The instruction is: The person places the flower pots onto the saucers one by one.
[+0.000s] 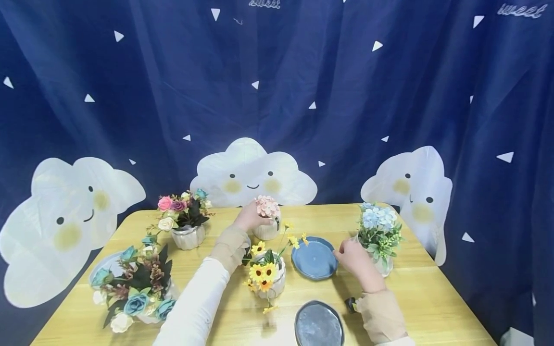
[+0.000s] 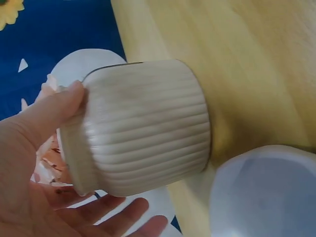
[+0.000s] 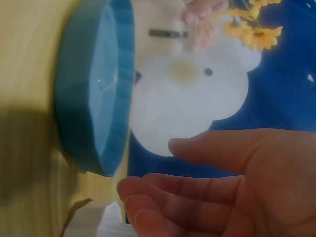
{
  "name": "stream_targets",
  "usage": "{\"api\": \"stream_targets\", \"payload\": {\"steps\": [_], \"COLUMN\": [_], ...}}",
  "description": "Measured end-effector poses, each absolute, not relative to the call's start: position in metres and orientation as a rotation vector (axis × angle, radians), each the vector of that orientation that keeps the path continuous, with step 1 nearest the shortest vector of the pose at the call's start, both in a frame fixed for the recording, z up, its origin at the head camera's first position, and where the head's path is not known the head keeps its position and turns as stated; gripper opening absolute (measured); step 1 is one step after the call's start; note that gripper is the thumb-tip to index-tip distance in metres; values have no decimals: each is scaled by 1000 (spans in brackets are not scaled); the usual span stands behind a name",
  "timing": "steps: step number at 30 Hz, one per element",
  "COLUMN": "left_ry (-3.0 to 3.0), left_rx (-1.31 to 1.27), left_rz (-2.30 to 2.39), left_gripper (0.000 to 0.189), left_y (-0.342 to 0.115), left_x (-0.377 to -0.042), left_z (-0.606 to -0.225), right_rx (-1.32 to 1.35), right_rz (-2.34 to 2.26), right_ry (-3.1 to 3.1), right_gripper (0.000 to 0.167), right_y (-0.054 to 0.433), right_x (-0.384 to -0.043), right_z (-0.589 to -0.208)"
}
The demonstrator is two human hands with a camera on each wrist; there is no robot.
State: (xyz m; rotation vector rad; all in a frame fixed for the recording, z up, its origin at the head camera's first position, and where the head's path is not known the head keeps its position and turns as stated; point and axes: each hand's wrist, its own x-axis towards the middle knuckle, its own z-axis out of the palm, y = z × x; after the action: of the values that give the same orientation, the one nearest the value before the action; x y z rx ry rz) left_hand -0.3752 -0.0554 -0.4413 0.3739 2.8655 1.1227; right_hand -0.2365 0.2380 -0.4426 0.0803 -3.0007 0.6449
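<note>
At the back of the table my left hand (image 1: 251,217) holds a white ribbed flowerpot (image 2: 143,128) near its rim. In the left wrist view the thumb lies on one side of the rim and the fingers reach round the other. Pink flowers (image 1: 268,206) stick out of this pot's top. My right hand (image 1: 352,257) hovers at the right side of a blue plate (image 1: 315,259), holding nothing. Its thumb and fingers are apart and relaxed in the right wrist view, with the fingertips close to the plate's rim.
A pot of yellow flowers (image 1: 264,274) stands between my arms. Blue flowers (image 1: 378,218) in a white pot are at right. A dark plate (image 1: 319,327) lies in front. At left are a rose pot (image 1: 188,236), teal roses (image 1: 136,302) and a pale plate (image 1: 106,264).
</note>
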Motion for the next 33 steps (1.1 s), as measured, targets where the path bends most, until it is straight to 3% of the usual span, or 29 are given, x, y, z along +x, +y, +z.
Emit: {"api": "stream_targets", "payload": {"steps": [7,18,33], "left_ry": [2863,2849,2827], "left_rx": [361,435,376], "left_rz": [1163,1192,1273], "left_gripper": [90,83,90], "left_y": [-57,-58,-60], "left_x": [-382,-380,-384], "left_z": [-452,-450,-455], "right_rx": [84,103,7], "right_rz": [572,430,681], "right_ry": [-3044,-3110,-3182], "right_gripper": [23,32,33], "right_y": [237,238,237], "right_x": [-238,-239,-241], "right_z": [-450,-463,-470]}}
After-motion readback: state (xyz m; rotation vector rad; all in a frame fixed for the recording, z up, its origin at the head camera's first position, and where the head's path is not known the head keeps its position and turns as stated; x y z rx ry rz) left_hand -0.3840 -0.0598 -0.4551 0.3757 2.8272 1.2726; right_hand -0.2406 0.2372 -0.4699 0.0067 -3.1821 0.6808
